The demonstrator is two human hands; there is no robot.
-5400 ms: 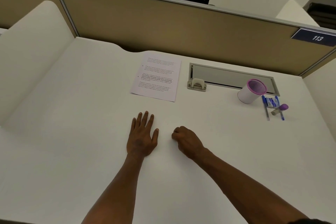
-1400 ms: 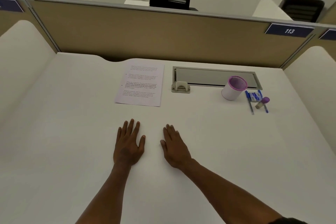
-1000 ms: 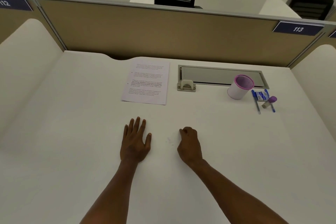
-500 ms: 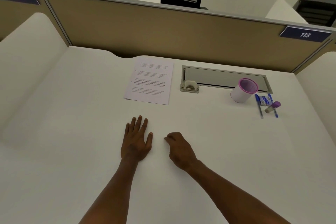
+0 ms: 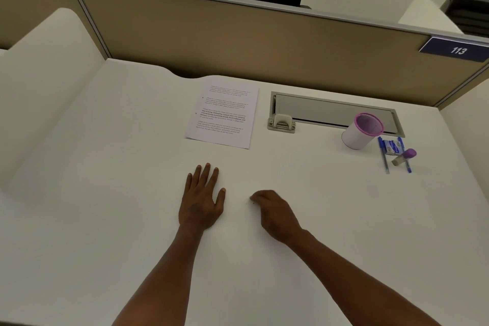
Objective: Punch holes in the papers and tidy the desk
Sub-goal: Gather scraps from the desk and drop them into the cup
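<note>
A printed sheet of paper (image 5: 223, 115) lies flat at the back middle of the white desk (image 5: 105, 193). To its right a small beige hole punch (image 5: 281, 123) stands against the cable tray. My left hand (image 5: 202, 198) rests flat on the desk, fingers spread, well in front of the paper. My right hand (image 5: 275, 216) sits beside it with the fingers curled under, knuckles up, pinching at a tiny speck on the desk surface. Neither hand touches the paper or the punch.
A white cup with a purple rim (image 5: 362, 131) stands at the right. Beside it lie two blue pens (image 5: 384, 155), a small blue packet (image 5: 392, 146) and a purple-capped glue stick (image 5: 404, 156). A metal cable tray (image 5: 333, 111) runs along the tan partition (image 5: 238, 42).
My right hand went from flat to curled, then slid a little toward the left hand. The left hand stayed flat and still. The view shifted slightly.
</note>
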